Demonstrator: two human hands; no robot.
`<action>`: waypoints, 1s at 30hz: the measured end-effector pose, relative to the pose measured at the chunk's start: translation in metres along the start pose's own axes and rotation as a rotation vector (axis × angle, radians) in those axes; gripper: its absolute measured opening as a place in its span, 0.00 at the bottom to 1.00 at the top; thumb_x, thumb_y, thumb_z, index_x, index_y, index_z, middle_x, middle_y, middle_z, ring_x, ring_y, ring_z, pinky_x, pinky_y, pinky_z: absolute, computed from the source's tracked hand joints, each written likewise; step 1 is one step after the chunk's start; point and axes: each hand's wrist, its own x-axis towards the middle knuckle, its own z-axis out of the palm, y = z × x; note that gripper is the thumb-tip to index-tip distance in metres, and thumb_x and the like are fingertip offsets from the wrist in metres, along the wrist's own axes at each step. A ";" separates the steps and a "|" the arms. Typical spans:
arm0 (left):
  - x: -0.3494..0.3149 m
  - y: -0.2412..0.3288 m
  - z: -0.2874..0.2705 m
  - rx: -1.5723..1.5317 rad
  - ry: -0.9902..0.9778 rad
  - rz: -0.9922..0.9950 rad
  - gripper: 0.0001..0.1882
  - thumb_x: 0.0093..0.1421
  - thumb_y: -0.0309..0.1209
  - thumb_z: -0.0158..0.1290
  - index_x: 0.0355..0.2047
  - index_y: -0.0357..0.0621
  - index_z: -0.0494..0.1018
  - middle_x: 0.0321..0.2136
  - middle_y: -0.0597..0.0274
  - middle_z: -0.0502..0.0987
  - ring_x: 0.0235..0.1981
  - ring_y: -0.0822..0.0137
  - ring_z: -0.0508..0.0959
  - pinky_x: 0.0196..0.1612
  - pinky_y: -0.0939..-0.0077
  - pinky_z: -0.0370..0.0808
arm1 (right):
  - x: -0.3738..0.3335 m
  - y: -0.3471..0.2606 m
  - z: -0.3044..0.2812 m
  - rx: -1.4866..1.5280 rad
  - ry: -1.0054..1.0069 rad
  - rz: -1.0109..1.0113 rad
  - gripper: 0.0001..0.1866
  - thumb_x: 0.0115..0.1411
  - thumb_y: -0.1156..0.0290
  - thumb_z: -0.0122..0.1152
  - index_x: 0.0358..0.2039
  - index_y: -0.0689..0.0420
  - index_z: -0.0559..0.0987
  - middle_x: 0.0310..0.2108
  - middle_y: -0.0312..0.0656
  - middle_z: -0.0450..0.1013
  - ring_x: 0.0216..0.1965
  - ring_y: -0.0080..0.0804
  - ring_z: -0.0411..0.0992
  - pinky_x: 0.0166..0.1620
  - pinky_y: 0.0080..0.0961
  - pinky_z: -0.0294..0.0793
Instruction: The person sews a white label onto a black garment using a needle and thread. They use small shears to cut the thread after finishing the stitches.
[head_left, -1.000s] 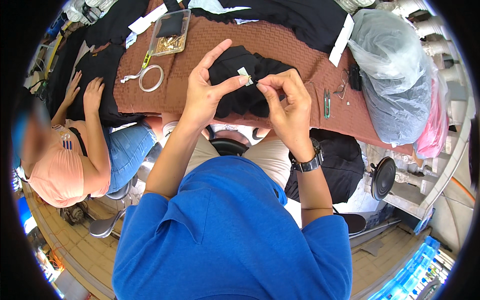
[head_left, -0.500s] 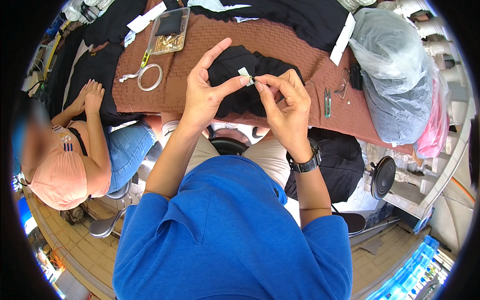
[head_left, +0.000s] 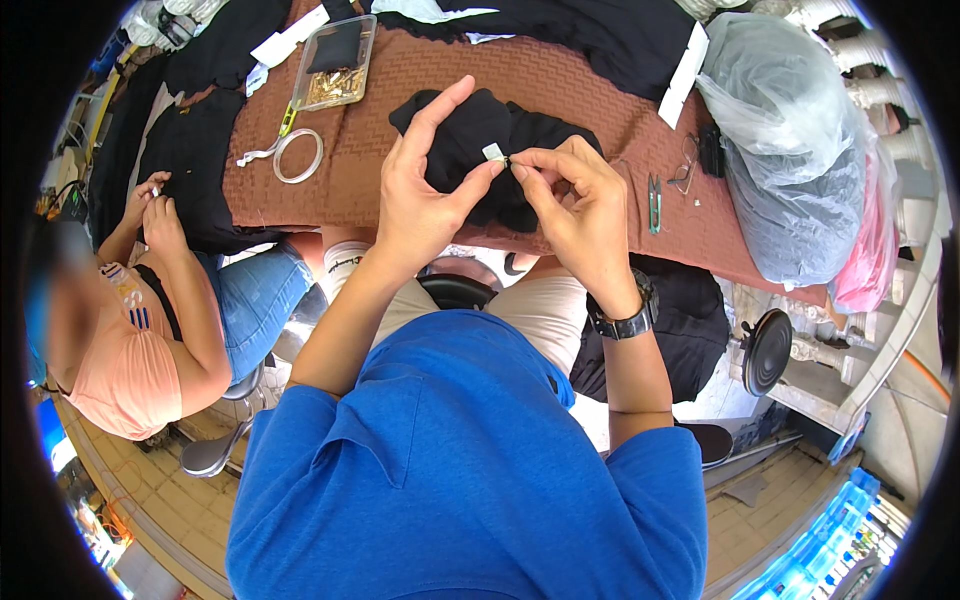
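The left hand (head_left: 430, 205) has its pointing finger and thumb spread wide, with the thumb tip at a little white tag (head_left: 493, 152), maybe to keep it flat. I can't tell whether its other fingers hold the cloth underneath. The right hand (head_left: 585, 205) pinches a tiny thing (head_left: 508, 160) right beside that thumb, perhaps because it is too small for a bigger grip; I can't see what it is. Both hands are over a bunched black cloth (head_left: 460, 130), which lies at the near side of the brown-covered desk (head_left: 400, 90). A clear box (head_left: 368, 60) holds shiny gold bits (head_left: 340, 88), probably so they don't roll off. A pale ring (head_left: 278, 164) lies near it. Green snips (head_left: 655, 208) lie on the right, likely for easy reach. Past them sits a big, puffy gray bag (head_left: 790, 150). Another person (head_left: 130, 350) in pink sits at the left, above a tan tile floor (head_left: 150, 480).
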 end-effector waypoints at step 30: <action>-0.006 -0.004 0.004 0.269 -0.060 0.195 0.33 0.53 0.15 0.59 0.61 0.45 0.70 0.52 0.52 0.77 0.47 0.51 0.78 0.50 0.64 0.75 | 0.012 0.042 0.009 0.517 -0.173 0.457 0.16 0.59 0.70 0.71 0.43 0.65 0.78 0.29 0.37 0.78 0.28 0.21 0.75 0.32 0.18 0.74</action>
